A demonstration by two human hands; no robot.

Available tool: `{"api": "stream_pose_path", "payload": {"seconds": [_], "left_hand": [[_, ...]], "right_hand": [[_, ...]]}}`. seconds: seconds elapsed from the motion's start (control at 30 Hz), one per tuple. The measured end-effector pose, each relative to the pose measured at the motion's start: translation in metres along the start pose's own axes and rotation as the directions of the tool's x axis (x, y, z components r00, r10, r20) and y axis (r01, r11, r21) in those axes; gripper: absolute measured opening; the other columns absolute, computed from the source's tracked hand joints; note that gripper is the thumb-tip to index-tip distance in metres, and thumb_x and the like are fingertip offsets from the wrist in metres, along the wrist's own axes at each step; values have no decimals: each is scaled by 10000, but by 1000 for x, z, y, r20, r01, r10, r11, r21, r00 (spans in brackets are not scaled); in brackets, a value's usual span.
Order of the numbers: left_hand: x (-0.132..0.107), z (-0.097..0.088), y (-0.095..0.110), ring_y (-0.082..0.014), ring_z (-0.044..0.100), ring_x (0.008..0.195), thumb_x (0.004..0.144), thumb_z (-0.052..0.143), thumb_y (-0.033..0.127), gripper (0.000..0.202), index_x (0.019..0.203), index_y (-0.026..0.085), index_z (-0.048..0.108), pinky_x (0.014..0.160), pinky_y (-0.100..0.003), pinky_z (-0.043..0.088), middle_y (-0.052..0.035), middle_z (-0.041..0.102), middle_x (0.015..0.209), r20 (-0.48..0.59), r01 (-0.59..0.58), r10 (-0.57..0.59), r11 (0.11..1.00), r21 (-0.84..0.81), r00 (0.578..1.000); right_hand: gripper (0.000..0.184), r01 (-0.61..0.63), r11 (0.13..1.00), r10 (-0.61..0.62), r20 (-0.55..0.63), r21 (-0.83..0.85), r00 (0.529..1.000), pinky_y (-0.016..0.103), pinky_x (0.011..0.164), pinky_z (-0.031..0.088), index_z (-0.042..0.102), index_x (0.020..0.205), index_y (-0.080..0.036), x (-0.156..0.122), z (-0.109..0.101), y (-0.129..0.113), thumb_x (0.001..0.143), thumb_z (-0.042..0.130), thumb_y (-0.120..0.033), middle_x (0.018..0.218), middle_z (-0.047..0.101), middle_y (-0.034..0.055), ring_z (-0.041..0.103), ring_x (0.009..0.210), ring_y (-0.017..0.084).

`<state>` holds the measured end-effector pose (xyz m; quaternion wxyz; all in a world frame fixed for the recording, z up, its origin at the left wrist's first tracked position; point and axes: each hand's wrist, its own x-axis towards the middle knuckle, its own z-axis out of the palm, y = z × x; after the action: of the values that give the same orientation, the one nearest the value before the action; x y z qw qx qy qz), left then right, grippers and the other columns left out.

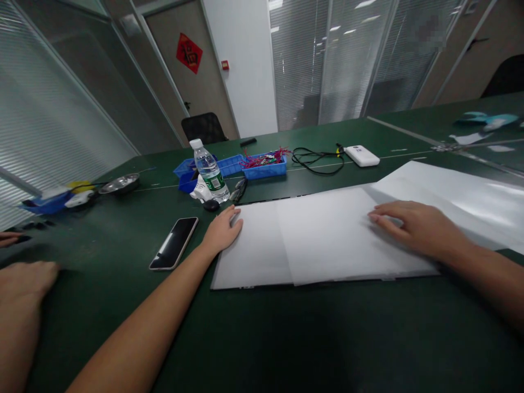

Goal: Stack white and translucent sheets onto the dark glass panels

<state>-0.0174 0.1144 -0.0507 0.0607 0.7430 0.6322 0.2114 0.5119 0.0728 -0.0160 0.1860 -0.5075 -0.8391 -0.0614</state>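
Note:
My left hand (pixel 223 230) lies at the left edge of a flat, pale panel (pixel 249 245), thumb apart from the fingers, fingertips near its far corner. Over much of that panel spreads a white sheet (pixel 327 234), whose left edge runs across the panel. My right hand (pixel 421 226) rests palm down on the sheet's right part. Its fingers are stretched out and slightly bent, with the thumb tip close to the index fingertip. Beyond this hand the sheet rises in a loose, glossy curve. Just left of my left hand lies a phone (pixel 174 244).
A water bottle (pixel 210 172) and a black computer mouse (pixel 211 206) stand behind the phone. Farther back are a blue tray (pixel 266 171) with red wires, a black cable (pixel 317 162) and a white device (pixel 361 156). Another person's hand (pixel 28 278) is at the left edge.

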Motion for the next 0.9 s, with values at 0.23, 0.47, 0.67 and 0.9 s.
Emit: {"api": "stream_pose_path", "payload": {"seconds": [0.23,0.47,0.67,0.9], "left_hand": [[-1,0,0,-367,594,1489,1012,557,443,522,1433,180,719,1262,-527,456,-150,567,1656,4,5,-5,1000,-20,1000],[-4,-8,10,-367,507,1563,987,604,625,721,1508,131,664,1312,-496,375,-196,487,1697,61,9,-6,999,-42,998],[-4,-7,8,-398,504,1558,913,712,588,800,1558,124,618,1311,-516,383,-197,476,1703,63,28,-28,1000,-9,998],[1,-3,-3,-365,527,1544,930,667,398,700,1573,129,607,1325,-504,377,-166,512,1682,42,22,-21,999,-38,999]], "right_hand": [[544,-59,998,58,124,4,991,562,887,632,842,1178,-228,-1,-2,-8,1090,420,-559,1157,818,101,784,982,360],[565,97,978,-121,127,183,984,551,1085,606,725,1450,-200,-3,11,-65,1097,467,-559,1411,733,107,735,1252,319],[502,273,913,-321,121,303,939,508,1180,557,708,1485,-233,-3,11,-68,1102,504,-486,1496,682,81,669,1373,283],[450,157,948,-174,35,276,984,581,1131,576,811,1303,-254,-1,8,-36,1082,509,-503,1386,748,91,699,1319,328]]}}
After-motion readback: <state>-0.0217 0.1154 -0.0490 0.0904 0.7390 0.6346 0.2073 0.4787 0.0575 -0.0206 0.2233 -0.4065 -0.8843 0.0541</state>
